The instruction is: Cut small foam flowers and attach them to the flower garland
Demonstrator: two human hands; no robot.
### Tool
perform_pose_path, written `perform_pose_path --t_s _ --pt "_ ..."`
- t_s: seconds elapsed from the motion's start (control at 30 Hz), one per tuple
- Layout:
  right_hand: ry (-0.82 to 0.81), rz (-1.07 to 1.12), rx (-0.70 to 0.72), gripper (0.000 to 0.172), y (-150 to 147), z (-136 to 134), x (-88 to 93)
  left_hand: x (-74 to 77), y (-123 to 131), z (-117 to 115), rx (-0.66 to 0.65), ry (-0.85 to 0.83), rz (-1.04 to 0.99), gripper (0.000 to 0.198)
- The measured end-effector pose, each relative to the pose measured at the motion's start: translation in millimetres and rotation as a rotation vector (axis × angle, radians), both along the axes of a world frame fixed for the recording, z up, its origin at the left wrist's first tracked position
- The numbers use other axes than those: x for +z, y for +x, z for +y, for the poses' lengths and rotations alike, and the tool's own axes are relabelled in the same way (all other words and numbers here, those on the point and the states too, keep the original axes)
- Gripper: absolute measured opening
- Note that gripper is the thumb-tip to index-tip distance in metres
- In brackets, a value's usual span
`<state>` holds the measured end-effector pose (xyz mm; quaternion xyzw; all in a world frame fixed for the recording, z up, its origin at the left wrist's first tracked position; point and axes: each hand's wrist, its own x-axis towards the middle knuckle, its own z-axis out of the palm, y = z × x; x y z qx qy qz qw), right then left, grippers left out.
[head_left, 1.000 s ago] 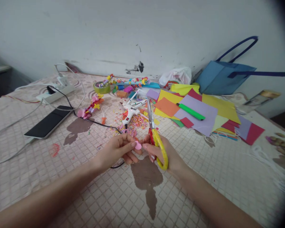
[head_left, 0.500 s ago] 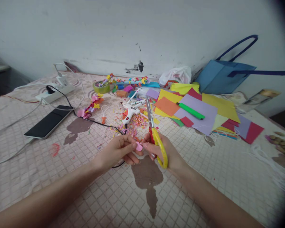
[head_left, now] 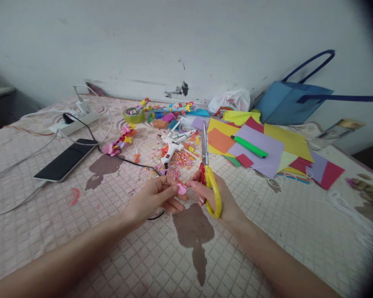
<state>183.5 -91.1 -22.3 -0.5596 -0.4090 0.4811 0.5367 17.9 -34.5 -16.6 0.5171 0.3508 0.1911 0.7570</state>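
Observation:
Between thumb and fingers, my left hand [head_left: 161,193] pinches a small pink paper piece [head_left: 182,189] with a rounded edge. Close beside it, my right hand [head_left: 217,196] is closed around scissors [head_left: 213,192] with yellow and red handles. Their blades point away from me, up over the table. The right thumb and fingertip come together near the pink piece; whether they touch it I cannot tell. Just beyond the hands, a white glue gun [head_left: 171,150] lies among paper scraps [head_left: 186,161].
Coloured paper sheets [head_left: 257,145] and a green marker [head_left: 249,146] lie to the right, before a blue bag [head_left: 294,101]. On the left are a black phone-like device [head_left: 65,160], a power strip [head_left: 76,123] and a paper flower strand [head_left: 119,140]. A tape roll [head_left: 133,116] stands behind.
My right hand has drawn slightly away from the pink piece, and the scissors have shifted a little to the right with it. The left hand keeps its pinch.

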Motion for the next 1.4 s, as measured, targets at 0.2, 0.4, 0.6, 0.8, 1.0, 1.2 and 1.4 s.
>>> perform_pose_path --t_s 0.2,0.4,0.6,0.8,1.0,1.2,1.4 --pt "0.078 0.009 0.023 0.018 -2.4 -0.6 3.3 -1.3 -0.6 -0.2 -0.023 -0.015 -0.015 0.026" --pt "0.070 0.002 0.071 0.018 -4.0 -0.6 4.0 -3.3 -0.7 -0.3 -0.047 -0.024 -0.025 0.025" --pt "0.095 0.009 -0.052 0.022 -4.7 0.5 -0.7 -1.8 -0.9 -0.4 0.058 -0.013 -0.057 0.023" --pt "0.044 0.051 -0.031 0.027 -10.8 -0.2 -3.6 -1.4 -1.5 0.5 0.173 0.029 -0.107 0.023" --pt "0.021 -0.025 -0.035 0.027 -19.4 2.0 -0.5 1.4 0.4 -3.4 0.187 0.084 -0.078 0.022" --pt "0.029 -0.054 -0.050 0.023 -17.4 3.3 -4.5 3.2 1.0 -3.7 0.116 0.088 -0.047 0.022" --pt "0.033 -0.031 -0.053 0.025 -15.9 1.7 0.6 10.5 -5.6 7.1 0.048 0.217 -0.011 0.028"
